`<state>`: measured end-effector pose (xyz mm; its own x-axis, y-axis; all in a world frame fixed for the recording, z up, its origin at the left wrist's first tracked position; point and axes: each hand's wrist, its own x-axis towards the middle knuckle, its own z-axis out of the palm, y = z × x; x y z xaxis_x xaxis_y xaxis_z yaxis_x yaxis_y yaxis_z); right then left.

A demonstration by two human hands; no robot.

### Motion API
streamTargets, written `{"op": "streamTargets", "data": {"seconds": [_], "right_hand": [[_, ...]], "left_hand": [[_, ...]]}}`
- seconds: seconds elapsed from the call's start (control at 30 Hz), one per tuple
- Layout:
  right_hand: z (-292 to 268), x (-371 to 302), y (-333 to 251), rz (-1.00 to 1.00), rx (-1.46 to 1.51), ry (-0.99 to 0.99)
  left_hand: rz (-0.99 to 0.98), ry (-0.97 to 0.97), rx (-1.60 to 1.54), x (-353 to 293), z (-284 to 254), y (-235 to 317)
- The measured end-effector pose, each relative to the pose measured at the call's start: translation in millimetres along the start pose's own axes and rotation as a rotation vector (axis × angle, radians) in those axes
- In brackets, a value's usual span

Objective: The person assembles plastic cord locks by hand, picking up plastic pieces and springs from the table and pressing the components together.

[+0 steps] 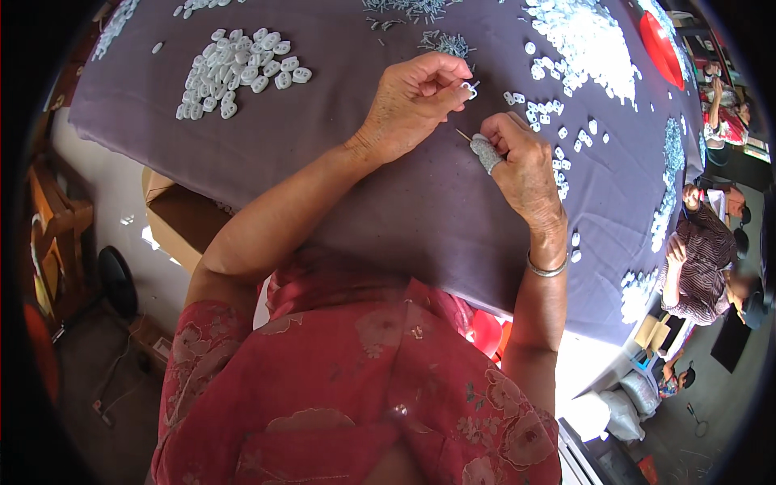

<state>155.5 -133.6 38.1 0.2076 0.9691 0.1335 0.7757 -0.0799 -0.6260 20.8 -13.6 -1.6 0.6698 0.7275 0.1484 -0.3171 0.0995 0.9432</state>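
Between thumb and forefinger, my left hand (414, 95) pinches a small white plastic piece (470, 91) with holes and a thin grey pin at it. Just right and nearer, my right hand (521, 166) is closed on a thin pointed metal tool (462, 134), whose tip points toward the left hand; its other end is hidden by my fingers. A grey wrap (486, 153) covers one digit of that hand. The tool tip and the white piece are apart. Beside the right hand lie several loose white pieces (543, 111).
On the dark tablecloth (323, 174) are a heap of finished-looking white pieces (238, 69), a small pile of grey pins (446, 44), a large white heap (584, 47) and a red dish (661, 50). A cardboard box (179, 218) stands below the left edge. Other people (702, 263) sit at right.
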Motion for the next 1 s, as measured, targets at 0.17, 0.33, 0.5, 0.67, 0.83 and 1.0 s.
{"op": "streamTargets", "data": {"seconds": [0.17, 0.33, 0.5, 0.67, 0.83, 1.0], "right_hand": [[-1.2, 1.9, 12.4, 0.121, 0.202, 0.036], [-16.9, 32.9, 12.4, 0.175, 0.621, 0.082], [5.4, 44.0, 17.3, 0.178, 0.898, 0.128], [15.5, 41.5, 16.1, 0.175, 1.03, 0.159], [14.1, 40.9, 19.1, 0.168, 1.026, 0.161], [13.9, 40.2, 20.8, 0.136, 1.02, 0.153]], "left_hand": [[-0.03, -0.006, -0.007, 0.1, -0.2, 0.8], [-0.055, -0.012, 0.012, -0.8, -0.8, 2.4], [-0.033, -0.033, 0.019, 1.3, -0.3, -2.6], [-0.036, -0.022, 0.019, 0.6, -1.3, -2.4], [-0.041, -0.025, 0.037, 1.1, -0.2, -1.3], [-0.029, -0.033, 0.055, 0.5, 0.6, -0.4]]}}
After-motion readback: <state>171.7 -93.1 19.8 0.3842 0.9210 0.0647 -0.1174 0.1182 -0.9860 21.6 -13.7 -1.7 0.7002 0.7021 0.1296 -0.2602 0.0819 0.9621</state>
